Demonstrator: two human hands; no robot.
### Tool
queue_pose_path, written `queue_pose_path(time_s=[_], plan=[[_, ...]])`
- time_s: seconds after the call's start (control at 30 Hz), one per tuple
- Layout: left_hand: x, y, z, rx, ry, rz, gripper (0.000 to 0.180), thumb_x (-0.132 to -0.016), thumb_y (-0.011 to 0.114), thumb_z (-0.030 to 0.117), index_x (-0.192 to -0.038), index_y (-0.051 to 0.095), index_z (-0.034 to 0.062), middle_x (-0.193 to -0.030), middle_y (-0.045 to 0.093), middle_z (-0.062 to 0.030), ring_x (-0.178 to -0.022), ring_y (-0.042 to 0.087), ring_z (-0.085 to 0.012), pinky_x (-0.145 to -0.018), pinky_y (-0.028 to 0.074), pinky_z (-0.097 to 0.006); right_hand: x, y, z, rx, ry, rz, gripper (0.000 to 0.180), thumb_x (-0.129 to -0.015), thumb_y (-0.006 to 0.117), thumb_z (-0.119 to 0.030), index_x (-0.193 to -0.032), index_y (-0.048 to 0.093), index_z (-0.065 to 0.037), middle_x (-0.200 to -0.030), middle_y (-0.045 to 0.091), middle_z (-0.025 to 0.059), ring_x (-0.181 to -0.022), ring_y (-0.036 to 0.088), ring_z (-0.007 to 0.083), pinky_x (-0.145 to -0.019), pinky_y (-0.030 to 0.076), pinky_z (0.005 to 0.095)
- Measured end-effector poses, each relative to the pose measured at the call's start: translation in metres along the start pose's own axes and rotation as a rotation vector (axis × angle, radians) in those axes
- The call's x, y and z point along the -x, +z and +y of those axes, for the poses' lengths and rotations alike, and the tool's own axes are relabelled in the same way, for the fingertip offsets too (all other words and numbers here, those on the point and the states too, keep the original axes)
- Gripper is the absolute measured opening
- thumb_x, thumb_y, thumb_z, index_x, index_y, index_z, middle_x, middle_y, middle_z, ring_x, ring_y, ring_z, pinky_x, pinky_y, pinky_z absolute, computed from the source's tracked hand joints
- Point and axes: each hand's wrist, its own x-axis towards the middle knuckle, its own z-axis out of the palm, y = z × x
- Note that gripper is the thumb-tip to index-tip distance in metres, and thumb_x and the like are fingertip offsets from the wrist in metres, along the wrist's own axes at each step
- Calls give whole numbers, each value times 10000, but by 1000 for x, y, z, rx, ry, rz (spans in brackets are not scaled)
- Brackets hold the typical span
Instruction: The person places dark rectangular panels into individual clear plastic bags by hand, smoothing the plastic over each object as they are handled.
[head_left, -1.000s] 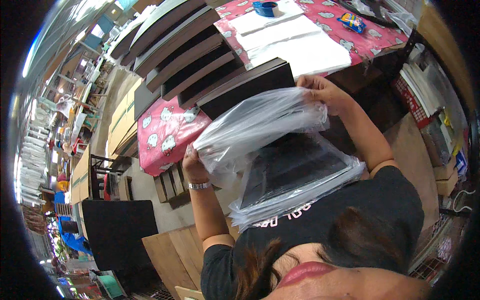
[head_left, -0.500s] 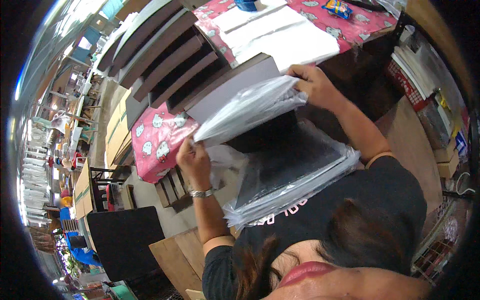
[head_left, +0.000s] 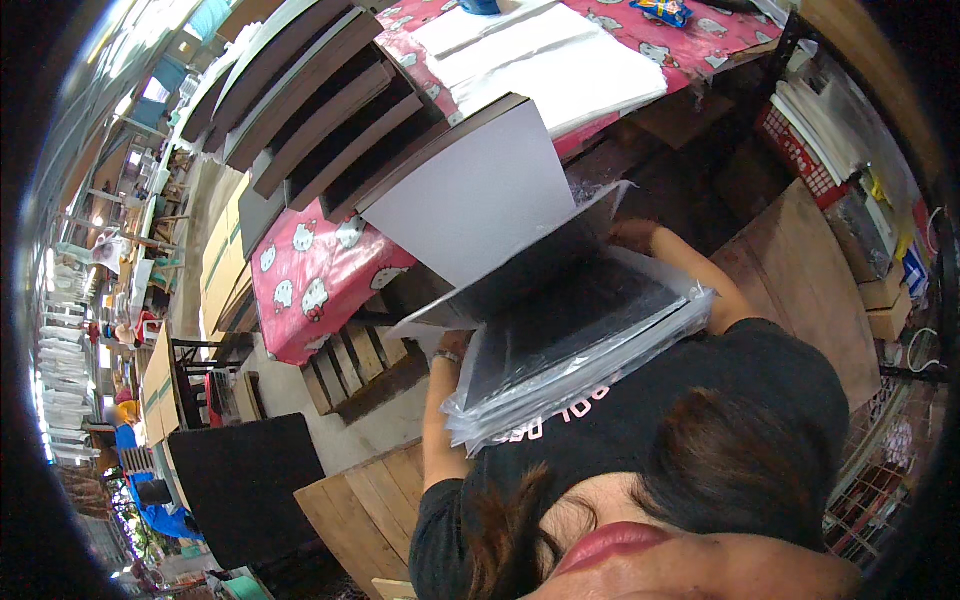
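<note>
A pile of clear plastic bags (head_left: 580, 375) rests against my lap, its layered near edge toward my body and a dark surface showing through. From its far side a clear plastic flap (head_left: 540, 245) stands up, running from lower left to upper right. My left hand (head_left: 455, 345) is behind the left end of this flap, mostly covered by plastic. Beyond the pile's right end is my right hand (head_left: 632, 235), close behind the flap, its fingers hidden. Just past the flap stands a board with a pale grey face (head_left: 470, 190), upright and leaning.
Several dark boards (head_left: 330, 120) stand in a row on a table with a pink patterned cover (head_left: 310, 270). White sheets (head_left: 560, 80) lie at the table's far side. A black panel (head_left: 250, 485) is at left, a red basket (head_left: 800, 150) at right, a wooden pallet (head_left: 360, 370) below.
Both hands have gone down from the top edge of the raised plastic to behind it. The bunched plastic now stands as a flap, and more of the board's pale face shows.
</note>
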Motion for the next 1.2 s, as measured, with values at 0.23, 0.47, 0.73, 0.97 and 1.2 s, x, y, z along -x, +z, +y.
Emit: queue_pose_path(time_s=[0.23, 0.47, 0.73, 0.97, 1.2], plan=[[13, -55, -26, 208, 166, 261, 247, -813, 540, 100, -1050, 604, 75, -815, 600, -17, -648, 490, -101, -585, 390, -255, 84, 1, -115, 183, -507, -538, 460, -824, 630, -262, -1201, 523, -22, -1120, 585, 136, -1022, 557, 219, -904, 417, 315], [125, 36, 198, 48, 866, -324, 391, -709, 539, -29, -1097, 549, 22, -1093, 553, -80, -1023, 491, -185, -902, 352, -292, 70, 73, -104, 1076, -557, -521, 708, -855, 505, -503, -1391, 289, -95, -1373, 372, 178, -1252, 368, 309, -1033, 301, 395], [136, 90, 254, 812, 988, -681, 579, -543, 528, -151, -1067, 458, 84, -1360, 379, -190, -1296, 324, -301, -1070, 234, -373, 134, 83, -230, -175, -844, -678, 874, -754, 727, -132, -1432, 175, -124, -988, 575, 86, -964, 538, 147, -845, 429, 259], [136, 70, 251, 650, 983, -441, 607, -517, 478, -132, -1077, 450, 102, -1375, 356, -208, -1332, 264, -317, -1093, 206, -404, 146, 72, -241, -248, -995, -386, 323, -777, 703, -128, -1055, 576, -23, -740, 587, 11, -711, 550, 93, -690, 442, 219], [141, 75, 253, 396, 886, 38, 473, -721, 597, -83, -1159, 466, 39, -964, 617, -91, -889, 602, -155, -780, 483, -273, 147, 82, -247, -94, -1015, -134, 120, -812, 671, -123, -783, 612, -22, -694, 565, -26, -659, 502, 43, -627, 412, 189]])
